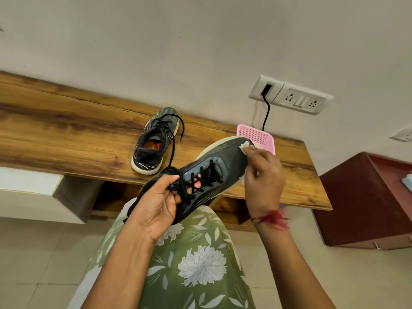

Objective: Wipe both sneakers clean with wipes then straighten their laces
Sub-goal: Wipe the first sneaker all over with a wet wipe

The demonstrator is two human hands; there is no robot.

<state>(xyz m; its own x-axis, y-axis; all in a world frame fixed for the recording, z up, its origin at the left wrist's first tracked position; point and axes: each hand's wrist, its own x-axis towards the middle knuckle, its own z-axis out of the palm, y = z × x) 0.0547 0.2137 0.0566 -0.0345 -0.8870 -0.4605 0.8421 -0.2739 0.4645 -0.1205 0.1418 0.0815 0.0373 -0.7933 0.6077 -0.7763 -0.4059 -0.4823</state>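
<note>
The left hand (pixel 156 201) grips the dark grey sneaker (pixel 225 157) at its laced middle. The thumb lies over the black laces (pixel 181 190) and the fingers are curled round the upper. The shoe is held in the air above the lap, its heel down toward the left wrist and its toe pointing up and away to the right.

The right hand (pixel 264 175) is just beside the toe, on its right side. Its fingertips pinch a small white wipe (pixel 244 145) and press it against the toe cap. The back of this hand faces the camera, and a red thread (pixel 272 218) is tied round the wrist below it.

The second sneaker (pixel 153 141) stands upright on the wooden desk (pixel 66 130), beyond the left hand and well apart from both hands. Its toe points to the wall and one loose lace trails toward the held shoe.

A pink perforated basket (pixel 256 133) sits on the desk just behind the right hand's fingertips, partly hidden by the toe. Above it a black cable (pixel 266 114) runs up to a white socket panel (pixel 296 97) on the wall. A green floral garment (pixel 196 264) covers the lap beneath both forearms, and a dark red cabinet (pixel 361 197) stands farther right of the right hand.
</note>
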